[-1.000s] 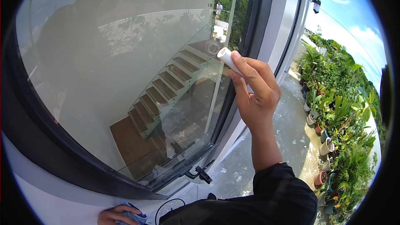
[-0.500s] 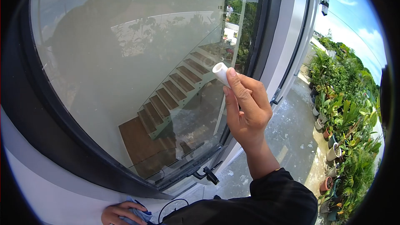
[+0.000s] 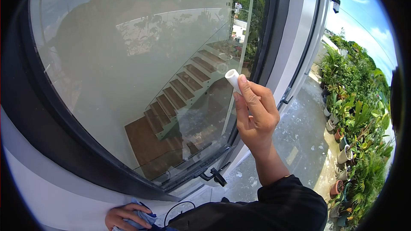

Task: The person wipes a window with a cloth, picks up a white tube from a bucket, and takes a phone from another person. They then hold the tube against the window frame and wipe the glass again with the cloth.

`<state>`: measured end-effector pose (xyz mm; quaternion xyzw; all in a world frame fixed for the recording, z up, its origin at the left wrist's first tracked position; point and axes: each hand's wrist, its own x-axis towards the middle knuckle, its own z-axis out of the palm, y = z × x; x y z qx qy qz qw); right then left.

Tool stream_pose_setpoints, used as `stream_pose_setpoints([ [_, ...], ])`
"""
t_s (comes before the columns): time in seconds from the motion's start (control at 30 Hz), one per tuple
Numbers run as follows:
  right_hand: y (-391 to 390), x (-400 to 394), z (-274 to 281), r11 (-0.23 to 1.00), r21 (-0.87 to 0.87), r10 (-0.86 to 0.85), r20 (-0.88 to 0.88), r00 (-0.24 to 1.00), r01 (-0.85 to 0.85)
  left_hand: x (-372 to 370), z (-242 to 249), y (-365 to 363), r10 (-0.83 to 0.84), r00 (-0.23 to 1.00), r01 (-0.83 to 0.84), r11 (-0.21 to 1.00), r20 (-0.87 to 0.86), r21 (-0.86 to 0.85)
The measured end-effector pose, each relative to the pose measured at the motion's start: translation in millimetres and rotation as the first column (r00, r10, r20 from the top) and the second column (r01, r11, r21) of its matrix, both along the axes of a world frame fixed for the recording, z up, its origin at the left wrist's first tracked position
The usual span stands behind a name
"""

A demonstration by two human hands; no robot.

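In front of the glass pane (image 3: 141, 60), my right hand (image 3: 258, 115) pinches a short white tube (image 3: 232, 77) between thumb and fingers. One open end of the tube points up and to the left. At the lower left, my left hand (image 3: 124, 217) closes over a crumpled blue cloth (image 3: 147, 217) against the white wall surface. Part of the cloth is hidden under the fingers. A thin dark cord (image 3: 173, 208) curves beside the cloth.
A dark window frame (image 3: 81, 134) surrounds the glass, which shows wooden stairs (image 3: 171, 98) and reflections. A black window handle (image 3: 217, 176) sticks out below the pane. Potted plants (image 3: 344, 154) line the right side of the grey floor (image 3: 299, 132).
My right hand and the white tube have shifted slightly right and down in the view. The camera view has turned a little. Both hands keep their holds.
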<state>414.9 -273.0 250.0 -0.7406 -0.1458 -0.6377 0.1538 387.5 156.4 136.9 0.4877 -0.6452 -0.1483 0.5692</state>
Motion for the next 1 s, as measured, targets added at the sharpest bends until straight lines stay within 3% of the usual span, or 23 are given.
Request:
stream_pose_setpoints([
  [0.47,-0.5,4.9,14.1,0.997,0.072,0.022,0.024,0.999,-0.024,3.2,-1.5,-0.1,0.002,1.000,-0.003,0.999,0.010,0.034],
  [0.8,0.8,1.5,5.5,1.000,0.027,-0.009,0.014,1.000,0.009,6.3,3.6,-0.5,-0.034,0.999,0.033,0.997,0.023,0.064],
  [0.9,-1.5,1.4,2.7,0.999,-0.023,-0.026,0.026,0.999,0.026,11.1,-11.8,0.9,-0.066,0.997,0.067,0.997,0.026,-0.044],
  [1.0,2.1,-0.1,12.8,1.000,0.008,0.001,-0.001,1.000,-0.001,-1.6,6.5,-3.7,0.036,0.999,-0.034,0.997,-0.029,0.063],
])
